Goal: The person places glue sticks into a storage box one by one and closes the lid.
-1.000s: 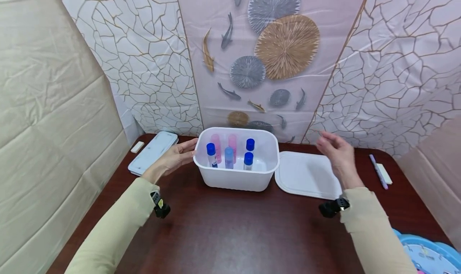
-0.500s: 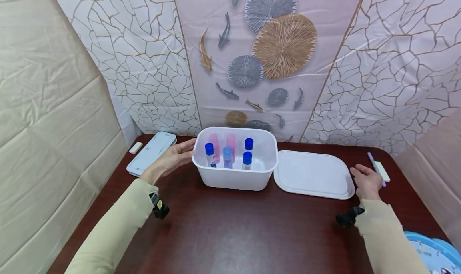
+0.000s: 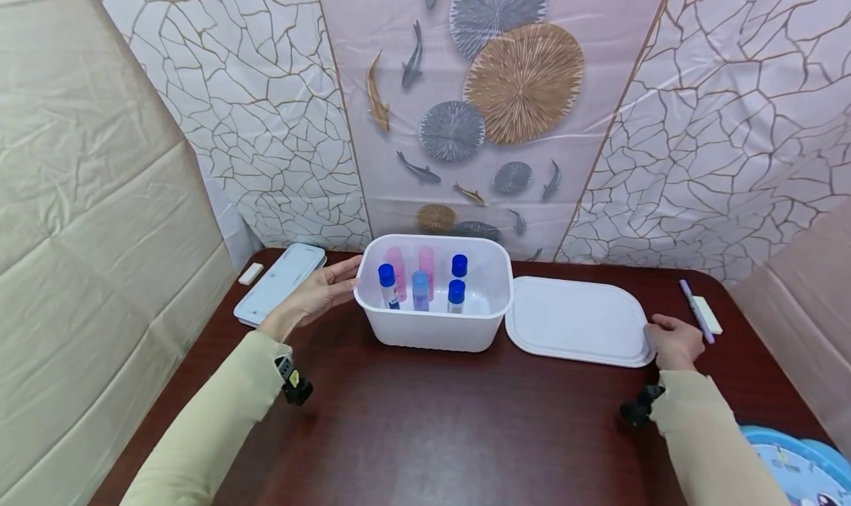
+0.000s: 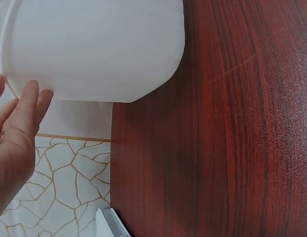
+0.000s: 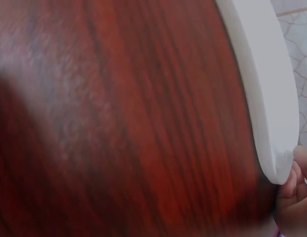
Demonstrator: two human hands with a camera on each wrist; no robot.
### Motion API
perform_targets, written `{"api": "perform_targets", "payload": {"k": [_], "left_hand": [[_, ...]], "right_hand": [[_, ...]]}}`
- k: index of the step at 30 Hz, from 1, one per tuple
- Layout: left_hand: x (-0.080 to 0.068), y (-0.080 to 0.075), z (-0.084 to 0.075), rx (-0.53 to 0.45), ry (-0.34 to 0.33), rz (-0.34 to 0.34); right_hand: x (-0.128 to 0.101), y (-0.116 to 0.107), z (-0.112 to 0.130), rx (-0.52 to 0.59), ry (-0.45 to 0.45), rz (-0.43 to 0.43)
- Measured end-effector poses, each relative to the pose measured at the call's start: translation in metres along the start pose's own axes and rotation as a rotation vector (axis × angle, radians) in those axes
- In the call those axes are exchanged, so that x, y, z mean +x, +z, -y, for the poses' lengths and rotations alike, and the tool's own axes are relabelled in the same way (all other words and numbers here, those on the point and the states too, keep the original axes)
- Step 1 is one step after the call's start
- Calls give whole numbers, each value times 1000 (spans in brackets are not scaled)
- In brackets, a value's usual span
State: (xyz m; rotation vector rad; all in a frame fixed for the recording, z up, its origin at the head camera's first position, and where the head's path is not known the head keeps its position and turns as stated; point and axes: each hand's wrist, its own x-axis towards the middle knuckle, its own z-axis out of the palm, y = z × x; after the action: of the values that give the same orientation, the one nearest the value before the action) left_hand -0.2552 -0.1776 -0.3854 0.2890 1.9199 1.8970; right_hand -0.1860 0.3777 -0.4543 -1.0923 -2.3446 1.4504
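A white plastic tub [image 3: 432, 332] stands in the middle of the dark wooden table [image 3: 432, 425]. Inside it stand several small bottles [image 3: 421, 290], some blue-capped and some pink. My left hand [image 3: 323, 292] lies with straight fingers against the tub's left wall; the left wrist view shows these fingertips [image 4: 29, 98] at the tub [image 4: 94, 49]. The tub's white lid [image 3: 575, 320] lies flat just to its right. My right hand [image 3: 670, 340] grips the lid's right edge. In the right wrist view its curled fingers [image 5: 293, 185] hold the corner of the lid [image 5: 262, 89].
A flat white case [image 3: 282, 281] and a small white block [image 3: 252, 272] lie at the back left. To the right of the lid are a purple pen [image 3: 696, 311] and a pale block [image 3: 708, 315]. A blue round object [image 3: 794, 469] sits at the front right. Cloth walls enclose the table.
My right hand has come down from above the lid, moved right, and closed on the lid's right edge. The left hand, tub and lid have stayed in place.
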Motion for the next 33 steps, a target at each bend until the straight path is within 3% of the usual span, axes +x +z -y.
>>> {"api": "perform_targets", "payload": {"k": [7,17,23,27,33], "left_hand": [[0,1,0,-3,-2,-18],[-2,4,1,-14,-18,-44],[-5,4,1,-2,-25,-73],[-8,5,1,-4,-19,-110],[-12,10,-5,-26,31,-271]], "right_hand": [[0,-1,0,-191,-118,-23],[2,-4,0,-295,-213,-37],[1,-8,3,-265,-198,0],[0,-10,7,-175,-147,18],[-1,-17,12,-82,-92,25]]}}
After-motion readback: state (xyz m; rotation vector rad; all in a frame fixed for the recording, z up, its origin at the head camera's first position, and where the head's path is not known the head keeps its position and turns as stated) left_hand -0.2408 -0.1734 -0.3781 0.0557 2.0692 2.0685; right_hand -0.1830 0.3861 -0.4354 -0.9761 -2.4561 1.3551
